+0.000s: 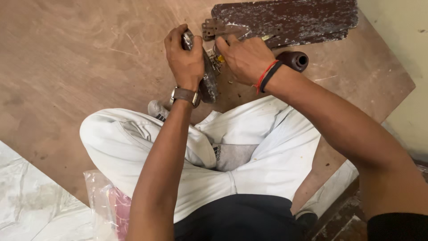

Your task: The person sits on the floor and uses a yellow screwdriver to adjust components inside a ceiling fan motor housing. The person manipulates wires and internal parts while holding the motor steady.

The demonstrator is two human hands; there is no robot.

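Note:
My left hand (185,58) grips a round, dusty metal housing (207,82) held on edge above the brown board. A watch sits on that wrist. My right hand (244,57), with red and black bands at the wrist, has its fingers pinched at small yellow wiring parts (218,60) on the housing's face. What the fingertips hold is too small to make out. I sit cross-legged in white trousers below both hands.
Dark brown, paint-flecked fan blades (285,20) with a metal bracket (213,28) lie beyond the hands. A dark cup-shaped cover (295,60) rests to the right. A clear plastic bag (107,201) lies by my left thigh. The wooden board (80,58) ends near a pale wall at right.

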